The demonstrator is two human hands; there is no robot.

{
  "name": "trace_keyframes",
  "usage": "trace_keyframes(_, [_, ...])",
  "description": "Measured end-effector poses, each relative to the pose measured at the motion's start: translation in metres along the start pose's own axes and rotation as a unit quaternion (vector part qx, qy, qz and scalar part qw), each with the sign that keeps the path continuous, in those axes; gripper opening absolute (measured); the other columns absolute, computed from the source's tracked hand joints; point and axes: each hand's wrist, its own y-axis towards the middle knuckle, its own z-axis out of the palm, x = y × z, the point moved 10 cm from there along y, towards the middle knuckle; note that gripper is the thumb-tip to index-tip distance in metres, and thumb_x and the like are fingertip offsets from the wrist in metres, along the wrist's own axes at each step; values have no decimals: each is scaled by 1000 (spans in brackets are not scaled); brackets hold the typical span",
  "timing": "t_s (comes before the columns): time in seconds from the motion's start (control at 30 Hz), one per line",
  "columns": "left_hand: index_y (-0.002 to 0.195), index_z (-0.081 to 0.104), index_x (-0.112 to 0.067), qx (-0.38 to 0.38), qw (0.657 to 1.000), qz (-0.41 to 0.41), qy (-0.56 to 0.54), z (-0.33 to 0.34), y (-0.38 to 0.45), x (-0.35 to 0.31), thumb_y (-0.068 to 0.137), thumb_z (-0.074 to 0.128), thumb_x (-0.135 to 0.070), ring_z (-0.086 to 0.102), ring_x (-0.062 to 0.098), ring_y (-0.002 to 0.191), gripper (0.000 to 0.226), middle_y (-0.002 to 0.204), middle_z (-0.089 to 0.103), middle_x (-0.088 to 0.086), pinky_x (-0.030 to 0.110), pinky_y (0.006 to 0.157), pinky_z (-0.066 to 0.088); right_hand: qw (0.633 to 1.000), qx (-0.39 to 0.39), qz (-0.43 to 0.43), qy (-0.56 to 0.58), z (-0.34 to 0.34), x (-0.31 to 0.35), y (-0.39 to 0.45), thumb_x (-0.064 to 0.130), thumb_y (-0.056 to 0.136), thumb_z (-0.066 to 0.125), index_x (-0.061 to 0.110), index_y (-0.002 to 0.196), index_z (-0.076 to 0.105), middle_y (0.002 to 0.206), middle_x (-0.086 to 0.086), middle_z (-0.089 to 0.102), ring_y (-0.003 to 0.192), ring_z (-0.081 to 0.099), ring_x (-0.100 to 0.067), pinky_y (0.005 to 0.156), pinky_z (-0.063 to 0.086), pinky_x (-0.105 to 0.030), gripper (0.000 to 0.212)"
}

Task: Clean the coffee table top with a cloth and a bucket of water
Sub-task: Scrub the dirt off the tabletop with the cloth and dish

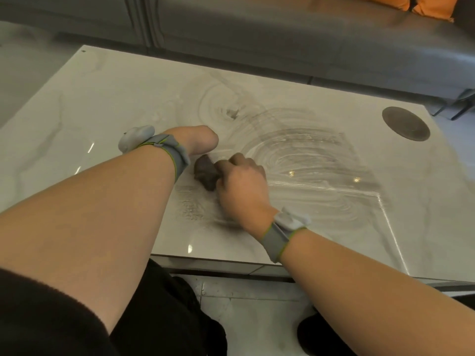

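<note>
The coffee table (102,98) has a glossy white marble-look top. My right hand (241,183) grips a dark, bunched cloth (205,173) pressed onto the top near its front edge. My left hand (198,140) is just behind the cloth, bent down at the wrist; its fingers are hidden. Wet swirl marks (308,160) spread over the top to the right of the hands. Both wrists wear grey bands with a small white device. No bucket is in view.
A dark round disc (405,123) sits near the table's far right corner. A grey sofa (282,34) runs along the far side, with an orange cushion (431,6) at top right. Pale floor tiles (257,317) lie below the table's front edge.
</note>
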Motion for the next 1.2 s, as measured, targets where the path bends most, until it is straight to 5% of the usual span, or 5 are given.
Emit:
trace_keyframes(0.2, [145, 44, -2, 1, 1000, -11, 13, -2, -11, -4, 107, 27, -30, 35, 32, 143, 50, 156, 38, 15, 36, 114, 26, 975, 46, -213, 44, 15, 45, -34, 23, 79, 51, 28, 114, 68, 108, 3, 63, 97, 59, -25, 95, 39, -43, 39])
trace_keyframes(0.4, [133, 52, -8, -16, 999, -19, 27, 8, -27, 11, 99, 30, -47, 45, 39, 129, 57, 143, 50, 17, 43, 107, 36, 959, 110, -260, 33, 2, 4, -74, 18, 77, 44, 27, 115, 64, 119, 8, 60, 116, 56, -16, 110, 31, -40, 43])
trace_keyframes(0.63, [147, 39, -19, -28, 995, -39, 84, 10, -58, 16, 98, 35, -51, 35, 38, 137, 59, 151, 42, 10, 46, 108, 32, 974, 95, -202, 34, -21, -67, -98, 14, 74, 42, 26, 113, 65, 119, 7, 61, 115, 58, -18, 107, 36, -41, 46])
trace_keyframes(0.9, [138, 45, -18, -14, 986, -50, 160, 37, -91, 13, 95, 34, -56, 40, 38, 130, 58, 140, 47, 12, 53, 108, 32, 992, 44, -117, 26, -35, -122, -126, 17, 76, 49, 29, 121, 62, 119, 8, 59, 113, 55, -18, 101, 38, -40, 48])
trace_keyframes(1.2, [147, 37, -12, 14, 991, -119, 65, 38, -119, 50, 91, 25, -70, 39, 36, 137, 82, 151, 41, 15, 45, 113, 31, 997, -21, 53, -47, -37, -132, -163, 33, 80, 49, 26, 122, 61, 105, -2, 60, 90, 56, -29, 77, 44, -40, 45])
